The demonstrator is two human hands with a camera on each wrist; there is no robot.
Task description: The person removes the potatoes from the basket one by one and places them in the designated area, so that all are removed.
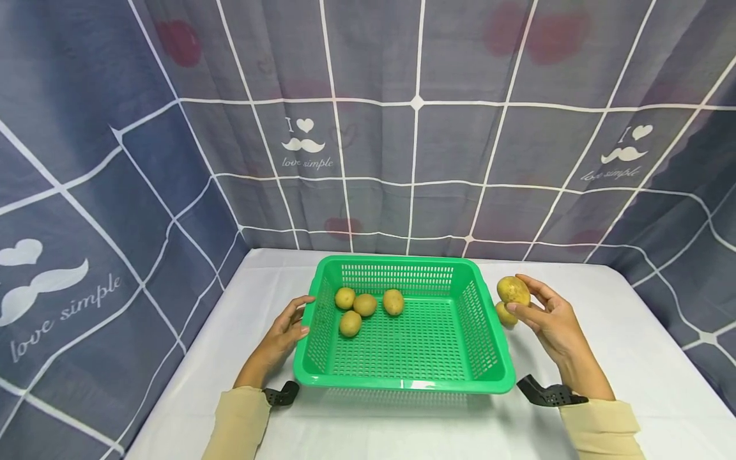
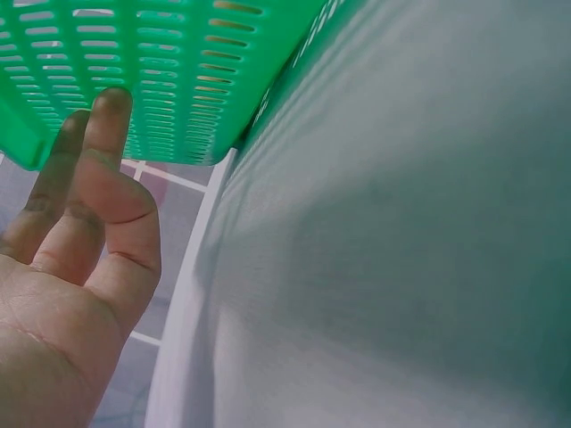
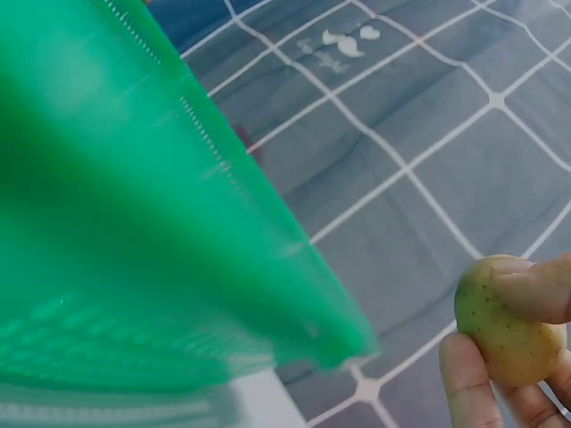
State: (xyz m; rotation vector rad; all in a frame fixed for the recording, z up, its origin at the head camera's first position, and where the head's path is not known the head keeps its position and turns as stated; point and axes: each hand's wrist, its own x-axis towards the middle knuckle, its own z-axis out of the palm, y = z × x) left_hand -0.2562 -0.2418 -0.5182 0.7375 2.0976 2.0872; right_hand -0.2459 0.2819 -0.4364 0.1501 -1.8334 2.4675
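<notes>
A green plastic basket (image 1: 402, 385) with slotted walls stands on the table. Inside it, towards the left, lie several small yellow mangoes (image 1: 365, 305). My right hand (image 1: 549, 319) holds another spotted, yellow-green mango (image 3: 508, 321) between thumb and fingers, raised just outside the basket's right wall. Below that one, partly hidden by it and my hand, is one more mango (image 1: 505, 315). At the basket's left side is my left hand (image 1: 285, 329), its fingertips against the outer wall (image 2: 161, 71) and its fingers fairly straight.
A white cloth covers the table (image 1: 402, 428). Grey checked curtains (image 1: 374, 160) hang behind it and along both sides. Black bands (image 1: 549, 393) sit on both wrists, below beige sleeves.
</notes>
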